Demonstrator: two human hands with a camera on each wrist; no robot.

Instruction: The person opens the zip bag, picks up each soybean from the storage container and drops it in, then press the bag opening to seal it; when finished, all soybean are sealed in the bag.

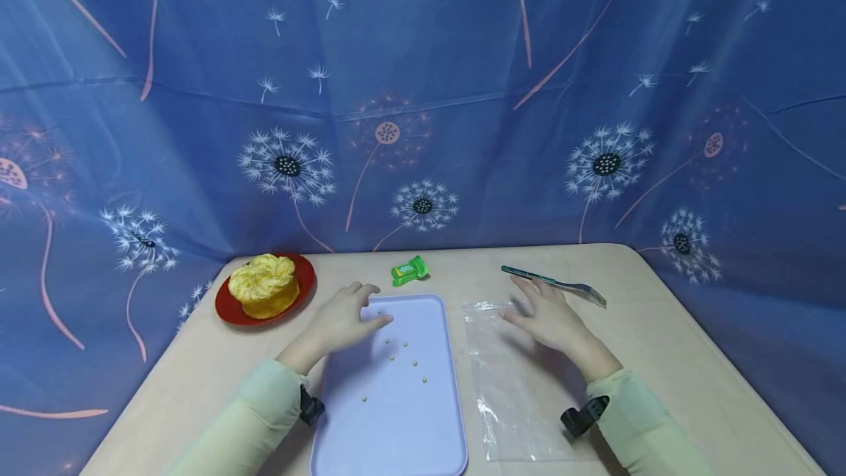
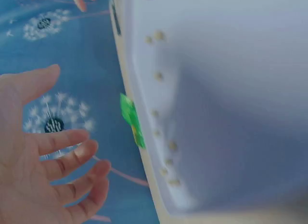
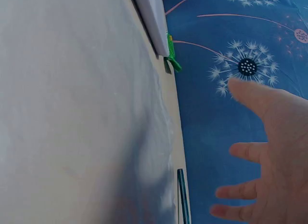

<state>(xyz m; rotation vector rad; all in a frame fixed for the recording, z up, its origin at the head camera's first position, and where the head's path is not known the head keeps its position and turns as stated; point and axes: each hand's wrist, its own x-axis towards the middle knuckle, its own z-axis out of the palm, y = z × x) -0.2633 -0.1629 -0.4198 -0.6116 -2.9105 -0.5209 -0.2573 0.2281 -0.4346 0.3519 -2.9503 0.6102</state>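
Observation:
My left hand [image 1: 344, 319] hovers over the upper left edge of a pale lavender tray [image 1: 396, 439], fingers spread and holding nothing. Several small beige pellets [image 1: 415, 363] lie scattered in the tray; the left wrist view shows more of them [image 2: 159, 76] along one side. My right hand [image 1: 550, 316] is held over a clear zip bag [image 1: 515, 402] lying flat, its fingers loosely spread with nothing between them. Just beyond the right fingertips lies a fork [image 1: 555, 282] with a dark green handle.
A red plate [image 1: 227, 308] bearing a yellow bread roll [image 1: 266, 289] sits at the back left. Behind the tray is a small green packet [image 1: 410, 271]. A blue dandelion-print curtain [image 1: 436, 94] hangs right behind the beige table [image 1: 687, 358].

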